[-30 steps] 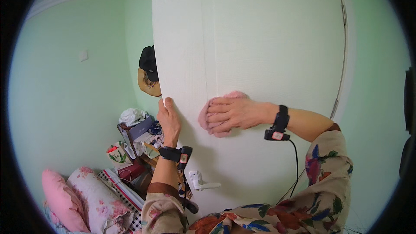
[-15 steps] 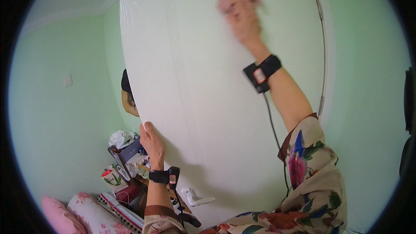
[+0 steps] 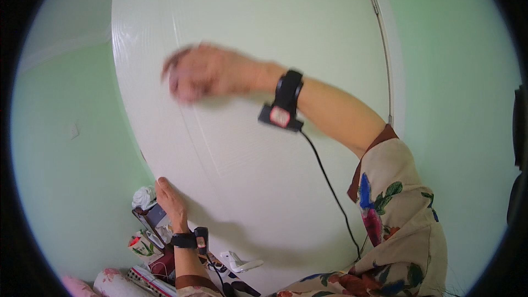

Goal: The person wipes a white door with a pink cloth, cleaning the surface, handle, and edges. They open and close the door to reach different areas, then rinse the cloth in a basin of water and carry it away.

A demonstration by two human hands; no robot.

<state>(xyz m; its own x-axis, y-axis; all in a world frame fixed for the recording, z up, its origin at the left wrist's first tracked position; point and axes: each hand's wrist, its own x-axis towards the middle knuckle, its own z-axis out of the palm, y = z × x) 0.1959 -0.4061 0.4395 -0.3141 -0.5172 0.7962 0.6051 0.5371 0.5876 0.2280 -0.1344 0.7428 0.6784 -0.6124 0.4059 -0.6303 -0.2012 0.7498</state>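
Note:
A white door (image 3: 253,159) with faint moulded panel lines fills the middle of the view. My right hand (image 3: 225,71) is closed over a pinkish cloth (image 3: 181,77) against the upper left part of the door; motion smears the fingers and the cloth. At the door's left edge, my left hand (image 3: 171,203) grips the edge, the thumb side toward me and the other fingers hidden behind. Below it, to the right, a white lever handle (image 3: 242,265) sticks out from the door. Both wrists carry black straps with small boxes.
Behind the door at lower left stand a shelf with a white bag (image 3: 144,197) on top, a printed paper bag (image 3: 144,246) and floral bedding (image 3: 113,283). A black cable (image 3: 328,179) hangs from my right wrist. A hinge (image 3: 373,1) sits on the door's right side, beside a green wall (image 3: 451,104).
My right hand has swept left and down across the door with the cloth. The view has shifted, and the person's arm that showed behind the door's edge is out of sight. My left hand keeps its grip.

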